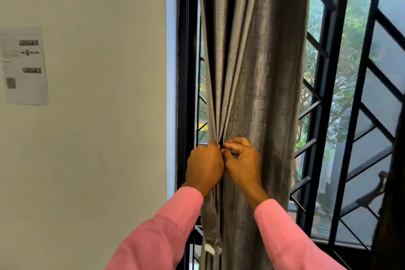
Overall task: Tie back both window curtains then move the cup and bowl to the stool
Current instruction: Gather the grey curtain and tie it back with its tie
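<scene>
One grey curtain (258, 72) hangs bunched at the window's left edge, before a black grille (370, 103). The left hand (205, 166) grips its gathered folds in curled fingers; the right hand (243, 162), touching it, pinches the fabric with bent fingers. A printed notice (25, 66) hangs on the wall (98, 127) nearby.

The curtain (252, 72) runs off the top and bottom edges. My view of the left hand (205, 165) ends at its knuckles — the fingers are buried in the gathered fold. What the right hand (242, 160) pinches, I cannot tell. Print on the sheet (25, 66) at the left is blurred.
</scene>
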